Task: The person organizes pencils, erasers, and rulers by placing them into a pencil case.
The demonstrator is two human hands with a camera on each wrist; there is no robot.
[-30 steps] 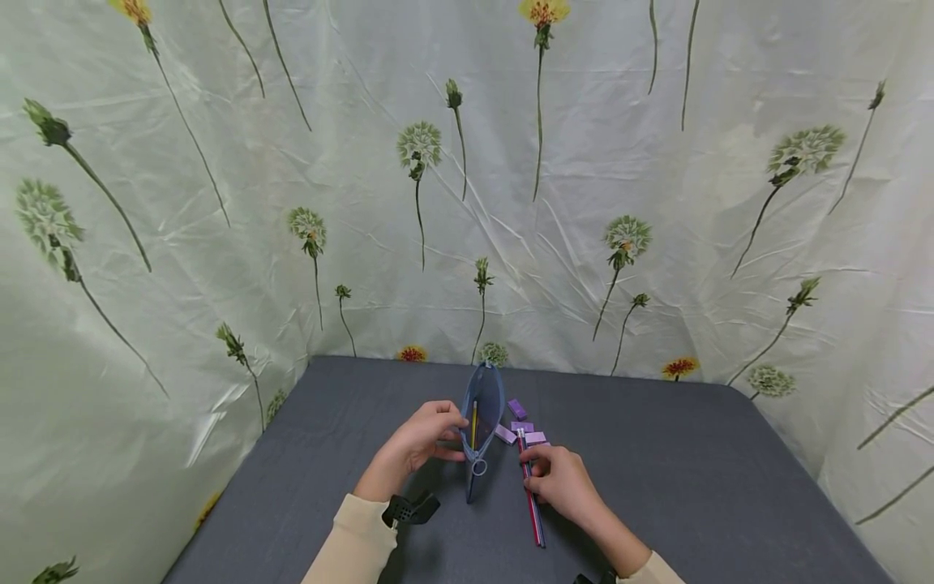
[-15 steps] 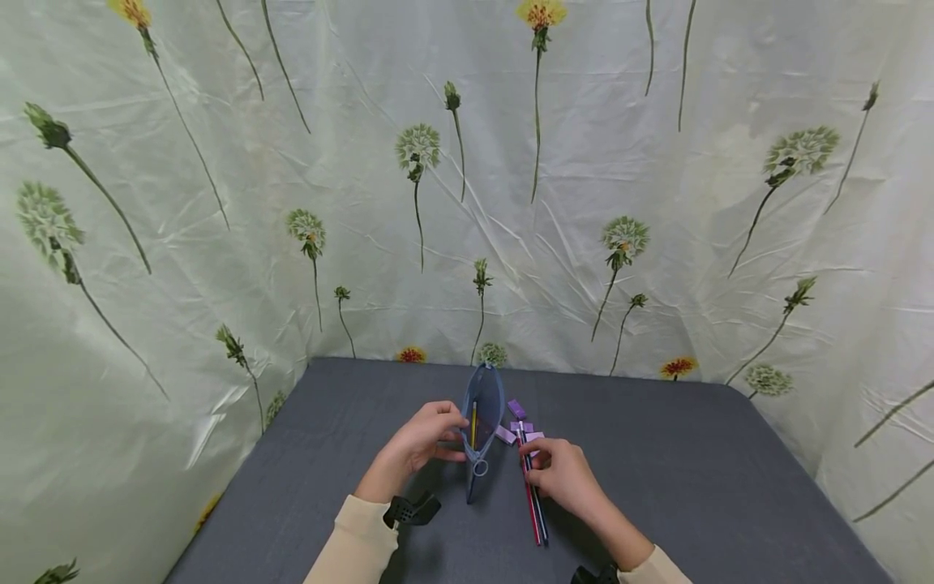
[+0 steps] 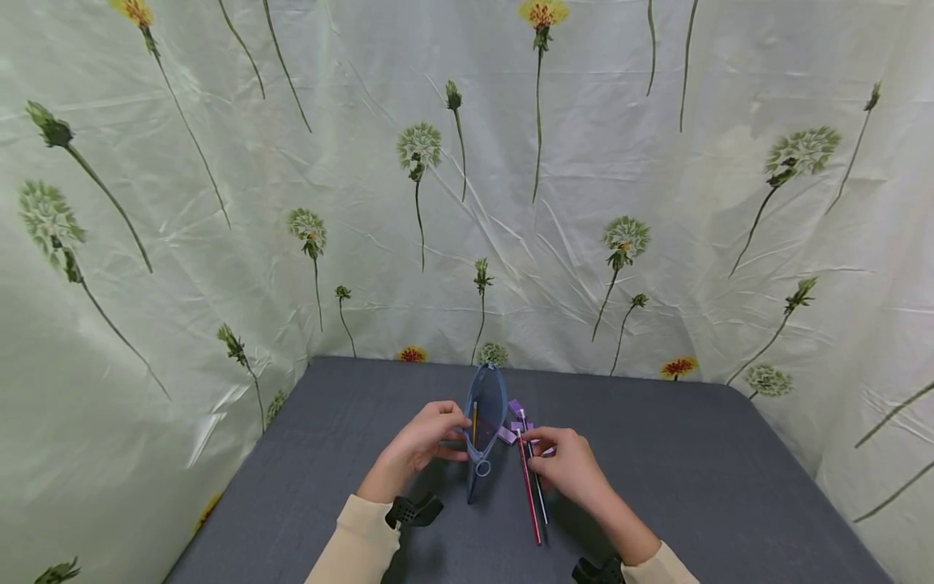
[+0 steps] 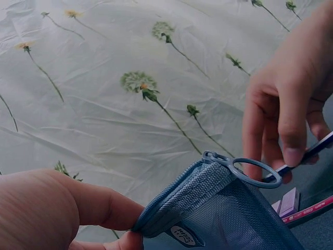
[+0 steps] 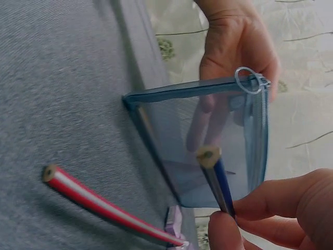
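Note:
My left hand pinches the near-left edge of a blue mesh zipper pouch, which stands upright with its mouth open. A yellow pencil sits inside it. A pull ring hangs at the zipper's end. To the right of the pouch, my right hand pinches a blue striped pencil between thumb and fingers, its unsharpened end toward the wrist camera. A red striped pencil lies on the table beside it, apart from the fingers.
Several purple erasers lie right of the pouch, partly hidden by the pencils and right hand. Grey cloth covers the table. Behind it hangs a pale curtain with a dandelion print.
Both pencils were together under my right hand. Now the hand has moved slightly forward with the blue pencil, separating it from the red one. The left hand keeps its hold on the pouch.

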